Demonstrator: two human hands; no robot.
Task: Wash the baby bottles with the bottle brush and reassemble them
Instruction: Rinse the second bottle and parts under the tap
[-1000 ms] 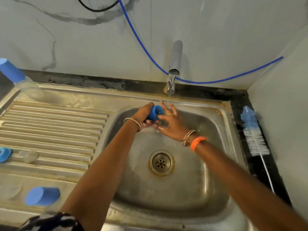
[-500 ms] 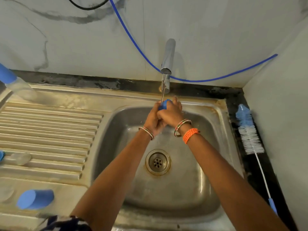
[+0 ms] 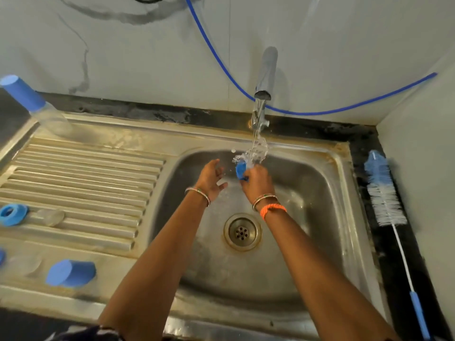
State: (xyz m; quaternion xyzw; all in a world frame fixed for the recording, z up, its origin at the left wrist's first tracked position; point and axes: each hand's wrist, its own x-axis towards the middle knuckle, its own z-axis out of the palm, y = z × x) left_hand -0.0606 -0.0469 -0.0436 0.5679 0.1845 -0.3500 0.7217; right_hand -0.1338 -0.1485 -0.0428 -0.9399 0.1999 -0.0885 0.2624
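Note:
My right hand grips a small blue bottle part under the running tap, and water splashes off it. Just to its left, my left hand hangs free with relaxed fingers, holding nothing. An assembled baby bottle with a blue cap stands at the back left. On the draining board lie a blue ring, a clear teat and a blue cap on its side. The blue-and-white bottle brush lies on the black ledge right of the sink.
The steel sink basin has a drain at its middle. A ribbed draining board fills the left side. A blue hose runs across the back wall. A white wall closes in on the right.
My hands were clasped together round the blue part under the tap. Now the left hand has let go and moved left, while the right hand alone keeps the part in the stream.

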